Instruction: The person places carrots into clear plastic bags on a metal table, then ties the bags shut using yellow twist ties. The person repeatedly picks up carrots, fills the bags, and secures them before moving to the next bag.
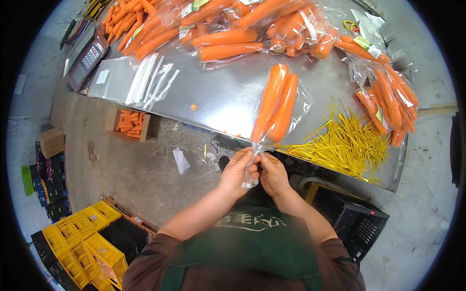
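Two large carrots (272, 103) lie inside a clear plastic bag (301, 101) at the table's front edge. The bag's neck is gathered and twisted, its open end hanging towards my body. My left hand (238, 169) grips that neck, with the loose end below its fingers. My right hand (273, 172) pinches at the same neck from the other side, its fingertips touching the left ones. A thin yellow strip seems to show at the right fingers, too small to be sure. Yellow twist ties (346, 145) lie heaped to the right of the bag.
Bagged carrots (229, 40) line the back of the metal table (218, 87); more bags (391, 98) lie right. Flat plastic bags (123, 82) and a scale (85, 63) are left. On the floor stand a carrot box (131, 125), yellow crates (82, 240) and a black crate (358, 225).
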`<action>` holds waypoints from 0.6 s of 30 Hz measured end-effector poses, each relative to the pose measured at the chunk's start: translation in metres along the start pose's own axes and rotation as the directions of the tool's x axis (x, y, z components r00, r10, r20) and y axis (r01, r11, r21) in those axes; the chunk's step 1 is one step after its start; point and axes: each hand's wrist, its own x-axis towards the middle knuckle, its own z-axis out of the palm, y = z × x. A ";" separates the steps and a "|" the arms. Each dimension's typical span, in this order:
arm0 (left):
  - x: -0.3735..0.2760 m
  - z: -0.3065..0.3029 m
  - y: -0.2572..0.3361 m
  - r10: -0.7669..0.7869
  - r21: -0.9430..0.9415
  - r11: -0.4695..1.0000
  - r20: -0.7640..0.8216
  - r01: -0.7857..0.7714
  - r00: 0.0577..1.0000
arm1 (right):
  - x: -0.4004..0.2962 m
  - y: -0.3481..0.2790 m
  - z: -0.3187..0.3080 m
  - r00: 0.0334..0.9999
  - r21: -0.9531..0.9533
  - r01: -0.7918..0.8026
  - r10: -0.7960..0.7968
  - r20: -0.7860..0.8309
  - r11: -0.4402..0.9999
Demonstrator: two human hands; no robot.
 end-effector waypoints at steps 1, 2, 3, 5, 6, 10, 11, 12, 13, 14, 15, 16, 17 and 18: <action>0.002 -0.002 -0.003 0.147 0.146 0.978 0.000 -0.146 0.989 | 0.002 -0.001 0.002 1.000 -0.037 -0.005 0.005 0.003 0.999; 0.006 -0.007 -0.006 0.288 0.289 0.915 0.022 -0.282 0.957 | 0.003 -0.003 0.005 1.000 -0.074 -0.010 0.010 0.005 0.997; 0.008 -0.007 -0.007 0.416 0.416 0.814 0.069 -0.405 0.907 | 0.003 -0.008 0.006 1.000 -0.116 -0.011 0.011 0.005 0.993; 0.003 -0.009 -0.001 0.583 0.719 0.380 0.301 -0.581 0.754 | -0.008 -0.017 0.008 0.980 -0.521 0.139 -0.191 -0.048 0.842; 0.003 -0.008 0.004 0.594 0.724 0.080 0.518 -0.686 0.616 | -0.014 -0.021 0.008 0.944 -0.687 0.251 -0.330 0.017 0.682; -0.006 0.002 0.021 0.426 0.660 -0.273 0.735 -0.700 0.527 | -0.026 -0.047 0.024 0.747 -0.855 0.514 -0.530 0.401 0.077; -0.006 0.003 0.022 0.402 0.660 -0.280 0.740 -0.697 0.539 | -0.026 -0.054 0.028 0.695 -0.827 0.556 -0.499 0.517 -0.083; -0.004 0.002 0.023 0.395 0.672 -0.272 0.731 -0.689 0.557 | -0.027 -0.059 0.037 0.587 -0.742 0.632 -0.486 0.647 -0.225; -0.002 -0.001 0.024 0.388 0.684 -0.265 0.721 -0.680 0.574 | -0.029 -0.064 0.042 0.572 -0.723 0.627 -0.459 0.680 -0.290; -0.001 -0.003 0.024 0.381 0.696 -0.258 0.710 -0.670 0.592 | -0.030 -0.069 0.045 0.556 -0.699 0.622 -0.429 0.712 -0.353; -0.001 -0.002 0.025 0.407 0.731 -0.171 0.663 -0.660 0.629 | -0.031 -0.072 0.046 0.538 -0.670 0.615 -0.399 0.742 -0.416; -0.002 0.000 0.025 0.428 0.760 -0.081 0.611 -0.645 0.666 | -0.030 -0.069 0.041 0.516 -0.709 0.588 -0.496 0.699 -0.389; -0.002 0.001 0.024 0.444 0.780 0.010 0.557 -0.625 0.702 | -0.032 -0.066 0.039 0.664 -0.811 0.539 -0.478 0.575 -0.228; -0.001 0.000 0.020 0.428 0.793 0.238 0.432 -0.560 0.794 | -0.036 -0.063 0.036 0.796 -0.892 0.448 -0.425 0.432 -0.068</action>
